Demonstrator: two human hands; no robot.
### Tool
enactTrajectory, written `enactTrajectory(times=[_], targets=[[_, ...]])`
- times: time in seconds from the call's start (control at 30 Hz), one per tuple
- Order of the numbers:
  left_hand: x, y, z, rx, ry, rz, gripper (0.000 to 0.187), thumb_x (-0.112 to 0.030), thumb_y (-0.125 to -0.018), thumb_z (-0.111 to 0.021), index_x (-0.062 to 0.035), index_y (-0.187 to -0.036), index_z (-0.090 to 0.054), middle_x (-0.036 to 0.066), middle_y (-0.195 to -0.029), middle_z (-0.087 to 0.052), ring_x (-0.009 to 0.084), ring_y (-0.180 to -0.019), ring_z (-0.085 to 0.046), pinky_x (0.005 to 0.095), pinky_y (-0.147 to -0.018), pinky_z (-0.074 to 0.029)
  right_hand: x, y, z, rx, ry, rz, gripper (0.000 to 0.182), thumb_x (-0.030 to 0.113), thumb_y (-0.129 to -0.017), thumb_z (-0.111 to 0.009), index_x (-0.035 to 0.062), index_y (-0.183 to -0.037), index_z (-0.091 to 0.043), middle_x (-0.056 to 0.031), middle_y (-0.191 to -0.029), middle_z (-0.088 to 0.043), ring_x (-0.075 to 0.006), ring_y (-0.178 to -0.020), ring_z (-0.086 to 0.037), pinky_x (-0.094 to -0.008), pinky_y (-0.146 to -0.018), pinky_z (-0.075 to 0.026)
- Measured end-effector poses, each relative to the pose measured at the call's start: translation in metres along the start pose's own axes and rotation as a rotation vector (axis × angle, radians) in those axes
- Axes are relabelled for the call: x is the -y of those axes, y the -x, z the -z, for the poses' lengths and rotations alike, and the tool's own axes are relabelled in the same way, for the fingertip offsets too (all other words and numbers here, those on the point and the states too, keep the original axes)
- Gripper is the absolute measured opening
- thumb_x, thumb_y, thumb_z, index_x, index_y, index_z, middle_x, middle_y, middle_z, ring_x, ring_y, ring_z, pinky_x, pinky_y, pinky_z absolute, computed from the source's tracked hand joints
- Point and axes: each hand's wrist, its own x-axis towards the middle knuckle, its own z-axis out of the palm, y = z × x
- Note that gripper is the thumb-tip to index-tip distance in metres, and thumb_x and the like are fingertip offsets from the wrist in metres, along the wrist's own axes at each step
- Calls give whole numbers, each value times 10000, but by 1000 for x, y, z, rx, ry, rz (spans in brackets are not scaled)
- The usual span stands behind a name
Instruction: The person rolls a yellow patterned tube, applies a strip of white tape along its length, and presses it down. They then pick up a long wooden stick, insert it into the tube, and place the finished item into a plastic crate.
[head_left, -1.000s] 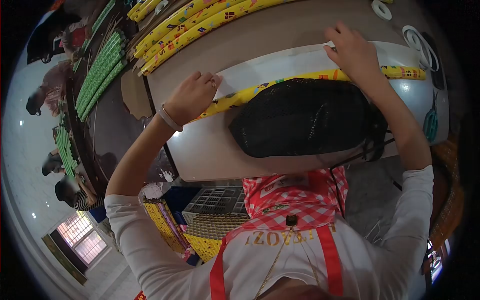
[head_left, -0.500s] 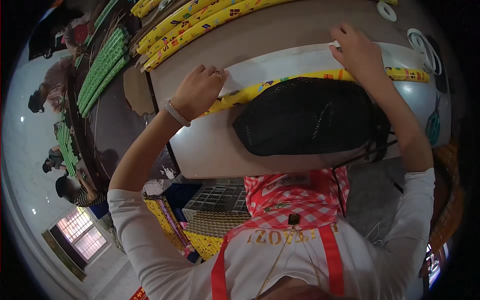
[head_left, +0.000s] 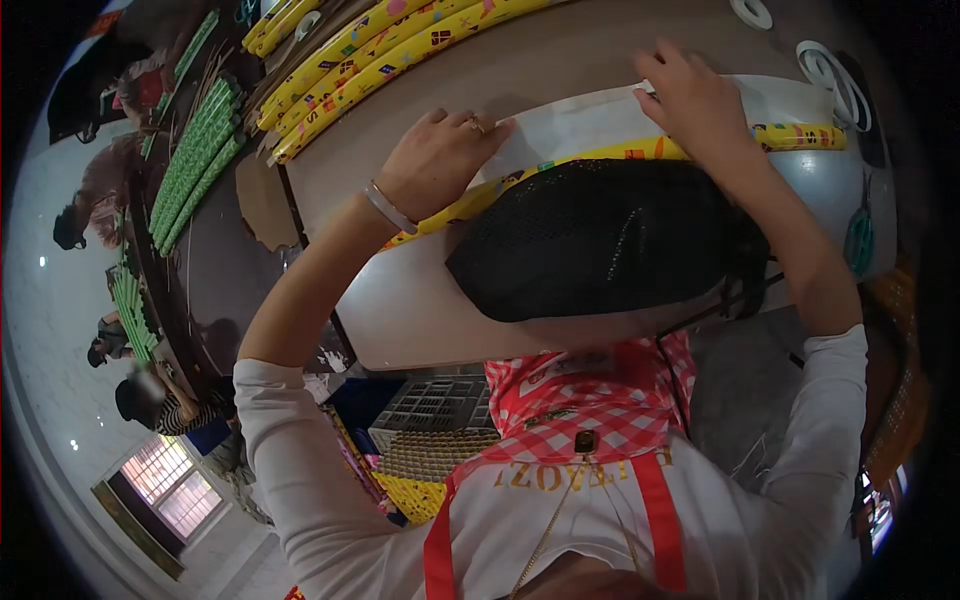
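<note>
My left hand (head_left: pixel 440 165), with a ring and a bracelet, lies on the upper edge of a white sheet (head_left: pixel 570 120), its fingers loosely bent and apart. Farther right, my right hand (head_left: pixel 692 108) is at the same edge, thumb and fingers apart. A small white bit shows by its thumb; whether it is held is unclear. Beneath my wrists runs a yellow patterned roll (head_left: pixel 800 137) along the sheet. Nearer my body a black mesh-like bundle (head_left: pixel 600 240) covers part of the roll and table (head_left: pixel 430 335).
Yellow rolls (head_left: pixel 380 70) lie at the upper left, green rolls (head_left: pixel 195 165) beyond. White tape rings (head_left: pixel 835 85) and teal-handled scissors (head_left: pixel 858 240) are on the right. Below the table stands a grey crate (head_left: pixel 435 405). Other people (head_left: pixel 150 400) are at the far left.
My left hand has slid right along the sheet's edge, closer to my right hand. My right hand stays near the same part of the edge. The view has shifted slightly.
</note>
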Motion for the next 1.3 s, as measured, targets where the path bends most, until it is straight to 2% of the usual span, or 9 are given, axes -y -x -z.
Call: enactTrajectory(times=[0.37,0.43,0.53,0.93,0.97,1.0,1.13,1.2,1.3], targets=[[-1,-30,10,53,84,36,399,-3,-749,-537,-72,-1140,-571,69,-980,-578,231,-923,-561,347,-825,-441,-1,1,-4,-5,26,10,258,241,-779,-619,121,-975,-501,-42,-961,-509,-233,-844,-591,-377,-616,-526],[-6,-42,3,-163,175,-7,398,2,-748,-517,-84,-1132,-579,69,-970,-584,239,-907,-567,350,-820,-444,0,0,-3,5,37,5,260,240,-779,-620,122,-977,-501,-42,-962,-510,-235,-838,-594,-378,-613,-527],[-11,-54,-5,-209,136,-37,418,9,-739,-507,-97,-1137,-576,69,-990,-583,245,-906,-568,356,-814,-446,2,1,-2,-7,51,-2,264,234,-774,-627,120,-977,-502,-42,-966,-513,-235,-836,-597,-378,-608,-529],[-9,-60,-4,-116,53,-119,433,-29,-761,-521,-95,-1189,-531,65,-921,-561,236,-875,-561,342,-768,-451,-1,2,-6,7,34,2,279,225,-767,-641,117,-989,-510,-40,-968,-519,-229,-832,-600,-366,-614,-530],[-10,-59,-4,-119,56,-122,433,-29,-761,-521,-95,-1189,-531,65,-921,-561,236,-875,-561,342,-768,-451,-1,3,-9,-45,14,20,274,226,-768,-639,118,-986,-511,-41,-965,-519,-228,-834,-601,-366,-616,-530],[-11,-58,-5,-124,53,-111,433,-32,-765,-519,-93,-1194,-527,62,-932,-557,232,-886,-558,338,-773,-448,-2,4,-11,-98,-6,37,270,227,-770,-637,119,-984,-512,-41,-961,-520,-227,-835,-601,-365,-617,-530],[-16,-52,-9,-137,60,-51,449,-32,-773,-514,-95,-1217,-514,58,-969,-545,222,-921,-548,331,-796,-438,3,4,-1,-38,38,21,268,239,-772,-635,119,-979,-514,-41,-951,-521,-227,-841,-603,-359,-615,-528],[-16,-47,-8,-128,64,-47,459,-34,-775,-515,-104,-1229,-509,59,-978,-542,220,-926,-545,331,-802,-434,3,6,-1,-141,66,79,264,257,-774,-633,120,-965,-514,-38,-926,-525,-226,-831,-606,-357,-604,-523],[-13,-37,-5,-85,62,-37,480,-30,-777,-519,-124,-1248,-501,60,-979,-541,218,-933,-542,333,-810,-431,4,8,3,-68,-6,60,269,293,-776,-633,131,-960,-522,-26,-909,-529,-220,-809,-609,-351,-595,-514]])
